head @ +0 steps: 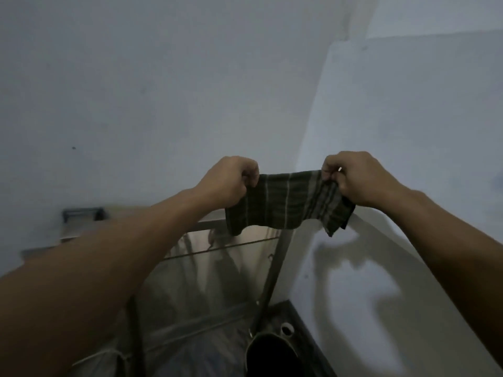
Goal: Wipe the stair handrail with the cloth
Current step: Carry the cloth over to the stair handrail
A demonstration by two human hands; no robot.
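A dark green cloth with pale stripes [288, 204] is held stretched in the air between both hands, in front of a pale painted wall [163, 91]. The left hand [231, 183] is closed on the cloth's left upper edge, the fabric pinched between curled fingers and thumb; the right hand [353, 178] is closed likewise on the right upper edge, with the corners left hanging below it. The cloth is not laid on anything.

The step in hand appears to be one of preparation: the cloth is being spread or straightened, and wiping is judged not to have begun. Below the cloth a thin grey metal rail [209, 225] runs across, joined to a slanting metal post [272, 281]; whether this is the stair handrail cannot be told for certain in the dim light.

For the next move, the cloth would need to be lowered onto the rail, wrapped over it, and the grip closed around both so that it can be drawn along.
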